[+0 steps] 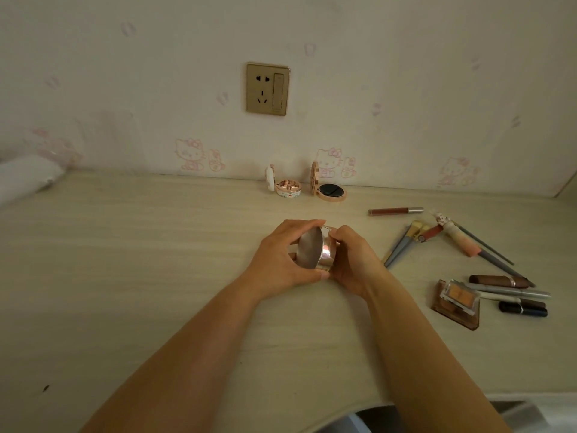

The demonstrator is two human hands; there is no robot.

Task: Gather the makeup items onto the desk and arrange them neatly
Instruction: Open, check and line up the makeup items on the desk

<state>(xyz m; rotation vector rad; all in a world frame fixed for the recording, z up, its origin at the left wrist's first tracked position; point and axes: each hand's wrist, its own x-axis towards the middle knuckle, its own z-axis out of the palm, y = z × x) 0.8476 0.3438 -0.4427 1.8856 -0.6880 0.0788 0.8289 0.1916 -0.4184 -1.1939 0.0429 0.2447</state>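
Desk (pixel 156 276) rear edge: two open compacts (pixel 288 186). Left hand (pixel 281 260) and right hand (pixel 352 264) grasp one round silver compact (pixel 315 250), tilted.

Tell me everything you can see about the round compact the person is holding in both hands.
The round compact is a shiny, metallic-looking silver-pink case with a flat matte disc face and a reflective side band. It is tipped on edge above the desk, disc facing left. The left hand curls round the disc side, the right hand grips the band side. Whether it is open cannot be told.
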